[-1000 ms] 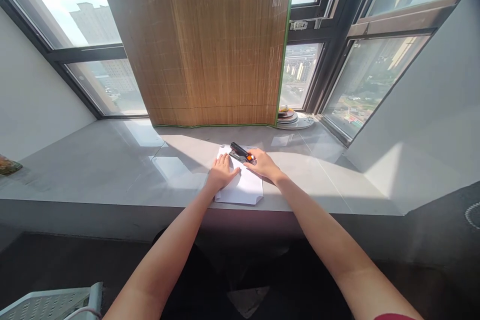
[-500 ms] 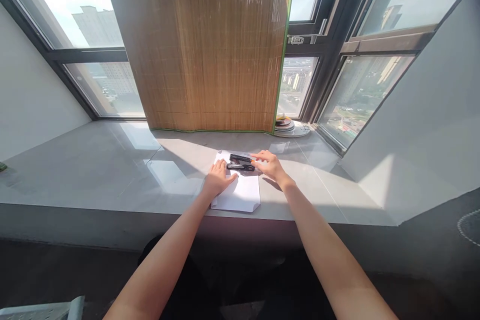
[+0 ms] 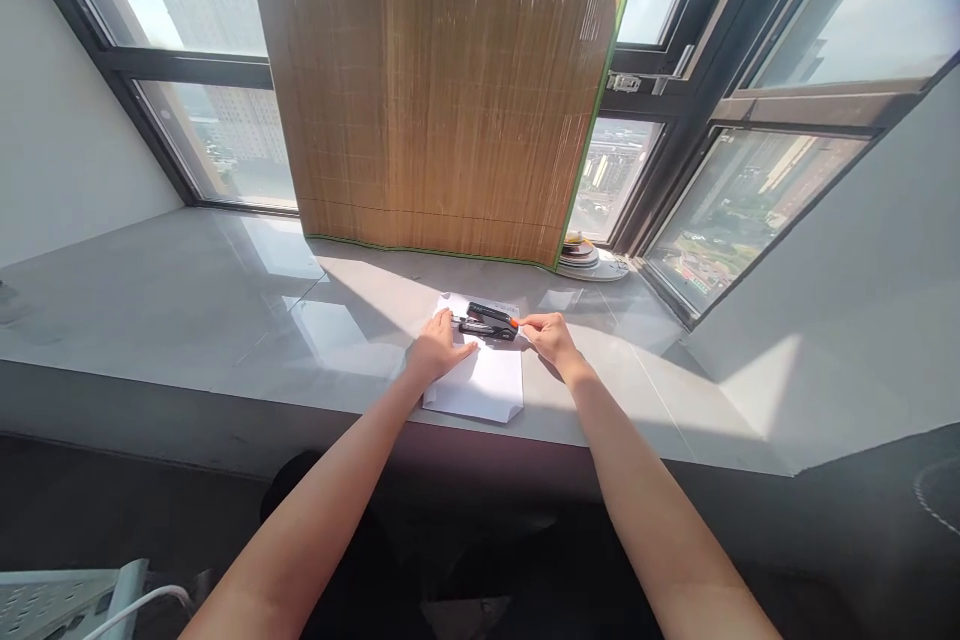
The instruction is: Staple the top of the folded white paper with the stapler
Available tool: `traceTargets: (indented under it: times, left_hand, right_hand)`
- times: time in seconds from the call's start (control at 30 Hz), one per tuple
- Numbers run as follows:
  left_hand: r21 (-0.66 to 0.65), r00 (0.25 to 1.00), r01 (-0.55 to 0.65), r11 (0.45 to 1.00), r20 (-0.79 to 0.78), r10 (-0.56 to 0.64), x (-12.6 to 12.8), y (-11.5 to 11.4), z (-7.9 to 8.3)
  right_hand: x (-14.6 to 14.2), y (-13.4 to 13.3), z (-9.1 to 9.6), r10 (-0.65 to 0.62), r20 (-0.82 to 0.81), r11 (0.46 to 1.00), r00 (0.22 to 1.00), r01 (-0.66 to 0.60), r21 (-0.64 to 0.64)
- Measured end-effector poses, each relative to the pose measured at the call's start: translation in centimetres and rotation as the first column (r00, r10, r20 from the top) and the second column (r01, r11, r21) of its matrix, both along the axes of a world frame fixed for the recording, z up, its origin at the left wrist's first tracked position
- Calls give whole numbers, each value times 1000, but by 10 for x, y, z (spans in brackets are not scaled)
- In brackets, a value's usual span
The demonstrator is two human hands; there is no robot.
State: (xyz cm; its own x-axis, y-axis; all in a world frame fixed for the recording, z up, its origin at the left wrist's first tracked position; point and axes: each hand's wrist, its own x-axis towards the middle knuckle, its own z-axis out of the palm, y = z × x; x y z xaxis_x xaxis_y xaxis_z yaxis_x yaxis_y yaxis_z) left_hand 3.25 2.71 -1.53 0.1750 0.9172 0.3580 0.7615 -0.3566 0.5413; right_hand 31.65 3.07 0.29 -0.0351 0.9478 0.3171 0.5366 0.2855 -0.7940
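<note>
A black stapler (image 3: pixel 489 324) with an orange piece at its right end lies across a stack of white paper (image 3: pixel 480 385). Its upper arm is raised from the base at an angle. My left hand (image 3: pixel 437 350) rests flat on the paper's left side, thumb spread away and fingertips beside the stapler's left end. Whether those fingertips touch the stapler I cannot tell. My right hand (image 3: pixel 553 337) pinches the orange piece at the stapler's right end between thumb and fingers.
The paper lies on a grey tiled windowsill (image 3: pixel 187 320), close to its front edge. Behind hangs a bamboo blind (image 3: pixel 442 100). Stacked plates (image 3: pixel 589 262) stand in the back right corner by the window. A perforated light-coloured seat (image 3: pixel 56 605) shows at lower left.
My right hand has drawn slightly right and down, its fingers now gathered at the stapler's orange end. My left hand stays on the paper. The head view has tilted and shifted a little.
</note>
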Motion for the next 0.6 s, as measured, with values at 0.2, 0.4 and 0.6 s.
traceTargets:
  times: [0.2,0.4,0.6]
  left_hand:
    - [-53,929,-29,998,367,47,-7,7,2]
    - [-89,932,12,996,362,21,-7,3,11]
    - [174,867,-100,980,498,0,-8,-17,36]
  right_hand:
    - [-7,-1,9,-28,74,985,997,15,169]
    - [-33,-2,21,156,26,980,987,-158,122]
    - [-45,-8,20,227,-85,974,970,-228,-4]
